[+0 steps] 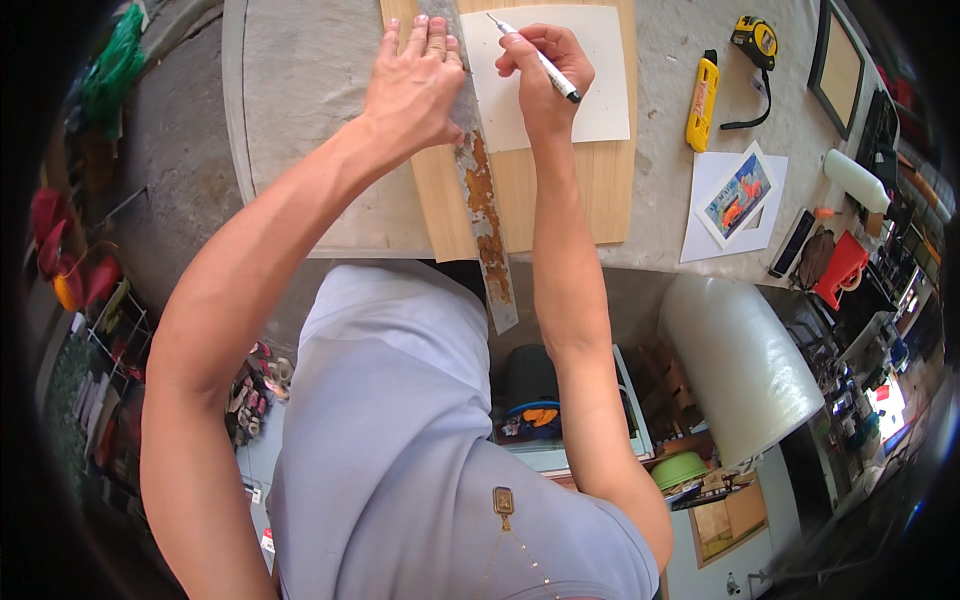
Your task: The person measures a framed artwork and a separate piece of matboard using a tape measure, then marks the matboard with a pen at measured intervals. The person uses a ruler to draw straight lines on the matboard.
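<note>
My left hand [412, 90] lies with its fingers stretched out, pressing on a long worn metal straightedge [485, 215] with rusty patches. The straightedge runs over a light wooden board [575, 195] and sticks out past the table's near edge. Along its right side lies a white sheet [605, 105] with a few small dark specks. Above this sheet, my right hand [555, 75] grips a white marker pen [548, 68] with a black end. The pen's tip points up and left, toward the straightedge; whether it touches the sheet I cannot tell.
On the cloth-covered table [310, 130], a yellow utility knife [703, 102] and a tape measure [756, 42] lie right of the board. Nearby are a colourful picture in a white mat [740, 195], a dark frame [822, 90] and a white bottle [856, 180]. A bubble-wrap roll [740, 370] stands below the edge.
</note>
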`<state>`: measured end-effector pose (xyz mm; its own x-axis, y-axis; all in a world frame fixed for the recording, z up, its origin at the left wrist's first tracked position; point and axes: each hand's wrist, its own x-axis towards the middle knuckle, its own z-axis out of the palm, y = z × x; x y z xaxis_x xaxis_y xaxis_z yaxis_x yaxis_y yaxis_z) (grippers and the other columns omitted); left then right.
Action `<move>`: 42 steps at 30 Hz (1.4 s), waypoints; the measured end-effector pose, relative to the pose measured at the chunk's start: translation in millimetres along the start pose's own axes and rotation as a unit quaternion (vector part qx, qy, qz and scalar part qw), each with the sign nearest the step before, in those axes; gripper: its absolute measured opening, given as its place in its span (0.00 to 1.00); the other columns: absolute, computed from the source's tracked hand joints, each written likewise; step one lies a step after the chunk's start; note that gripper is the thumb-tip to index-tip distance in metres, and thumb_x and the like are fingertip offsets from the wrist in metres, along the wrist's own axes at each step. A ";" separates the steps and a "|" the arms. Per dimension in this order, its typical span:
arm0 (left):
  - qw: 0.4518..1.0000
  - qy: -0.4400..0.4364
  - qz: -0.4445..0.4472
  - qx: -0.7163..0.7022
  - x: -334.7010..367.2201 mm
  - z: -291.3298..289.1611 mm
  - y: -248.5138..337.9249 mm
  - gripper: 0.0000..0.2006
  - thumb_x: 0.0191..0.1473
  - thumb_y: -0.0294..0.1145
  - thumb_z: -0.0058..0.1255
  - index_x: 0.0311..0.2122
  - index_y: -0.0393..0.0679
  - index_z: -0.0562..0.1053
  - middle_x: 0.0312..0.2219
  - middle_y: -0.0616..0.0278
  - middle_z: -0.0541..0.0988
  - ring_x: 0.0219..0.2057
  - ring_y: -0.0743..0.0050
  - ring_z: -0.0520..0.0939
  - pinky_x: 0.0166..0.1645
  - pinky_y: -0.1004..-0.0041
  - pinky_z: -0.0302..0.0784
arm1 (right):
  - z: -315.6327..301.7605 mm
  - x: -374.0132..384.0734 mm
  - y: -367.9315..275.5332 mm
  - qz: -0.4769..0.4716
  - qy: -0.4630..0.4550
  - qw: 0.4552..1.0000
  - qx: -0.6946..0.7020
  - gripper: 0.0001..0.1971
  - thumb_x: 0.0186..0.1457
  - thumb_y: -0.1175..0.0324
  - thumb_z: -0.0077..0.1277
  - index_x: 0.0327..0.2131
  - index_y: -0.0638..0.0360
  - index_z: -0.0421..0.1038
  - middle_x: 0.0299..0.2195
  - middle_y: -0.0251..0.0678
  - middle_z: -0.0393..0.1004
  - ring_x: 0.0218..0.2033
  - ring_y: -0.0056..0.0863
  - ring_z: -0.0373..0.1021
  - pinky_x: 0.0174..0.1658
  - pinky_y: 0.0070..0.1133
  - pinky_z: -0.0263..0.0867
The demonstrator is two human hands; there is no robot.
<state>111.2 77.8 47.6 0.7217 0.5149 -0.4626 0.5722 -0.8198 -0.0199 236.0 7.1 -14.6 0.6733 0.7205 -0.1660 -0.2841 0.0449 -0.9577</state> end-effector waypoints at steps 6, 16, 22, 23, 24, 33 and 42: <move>1.000 0.005 -0.003 -0.016 0.4 1.6 -1.0 0.54 0.29 0.51 0.73 0.61 0.30 0.64 0.63 0.40 0.62 0.67 0.49 0.60 0.70 0.47 0.49 | -1.2 0.4 9.2 -0.018 -0.021 0.999 -0.039 0.05 0.60 0.72 0.54 0.33 0.65 0.73 0.26 0.39 0.79 0.23 0.20 0.74 0.27 0.17 0.69; 1.000 -0.001 -0.012 0.005 1.8 6.8 -0.2 0.54 0.30 0.51 0.73 0.61 0.30 0.63 0.63 0.40 0.62 0.67 0.49 0.59 0.70 0.47 0.49 | -78.5 -23.0 -9.8 -0.278 0.134 0.832 -0.461 0.17 0.50 0.64 0.66 0.39 0.57 0.70 0.37 0.39 0.75 0.43 0.39 0.71 0.49 0.35 0.61; 1.000 0.013 -0.002 -0.004 -0.7 4.7 -1.7 0.53 0.30 0.52 0.72 0.60 0.29 0.63 0.62 0.38 0.63 0.66 0.46 0.60 0.69 0.47 0.51 | -88.8 -41.8 8.0 -0.266 0.135 0.834 -0.464 0.20 0.47 0.69 0.66 0.41 0.58 0.68 0.39 0.42 0.74 0.44 0.43 0.71 0.51 0.35 0.64; 1.000 0.008 0.013 -0.013 -2.1 -4.7 -2.0 0.53 0.31 0.53 0.71 0.59 0.26 0.64 0.61 0.35 0.64 0.65 0.43 0.61 0.68 0.45 0.52 | -91.3 -41.9 9.0 -0.273 0.141 0.831 -0.464 0.20 0.47 0.69 0.67 0.41 0.59 0.68 0.39 0.43 0.75 0.44 0.43 0.71 0.51 0.35 0.65; 0.999 0.003 0.028 -0.023 -2.6 -8.9 -1.5 0.53 0.31 0.55 0.70 0.58 0.24 0.64 0.59 0.32 0.65 0.64 0.40 0.62 0.67 0.44 0.54 | -93.7 -41.9 9.9 -0.280 0.147 0.828 -0.464 0.20 0.46 0.69 0.67 0.41 0.60 0.68 0.39 0.44 0.76 0.44 0.44 0.72 0.51 0.35 0.67; 0.999 0.020 0.027 -0.016 -5.3 -3.4 -3.4 0.55 0.29 0.55 0.71 0.58 0.24 0.63 0.59 0.33 0.65 0.64 0.40 0.62 0.67 0.44 0.54 | -93.5 -42.0 9.1 -0.274 0.151 0.843 -0.438 0.20 0.44 0.71 0.68 0.40 0.58 0.68 0.39 0.42 0.76 0.42 0.44 0.73 0.50 0.35 0.67; 0.999 0.015 0.025 -0.026 -4.6 -4.7 -3.1 0.55 0.30 0.54 0.72 0.58 0.23 0.63 0.60 0.31 0.63 0.65 0.39 0.61 0.68 0.44 0.53 | -95.2 -43.0 9.8 -0.273 0.144 0.853 -0.420 0.19 0.47 0.71 0.66 0.40 0.59 0.67 0.39 0.42 0.75 0.43 0.44 0.72 0.47 0.35 0.67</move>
<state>107.9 79.1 54.0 0.7606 0.4820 -0.4350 0.5546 -0.8306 0.0495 269.2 -89.3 -39.2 0.7233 0.5455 0.4234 0.6336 -0.2805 -0.7210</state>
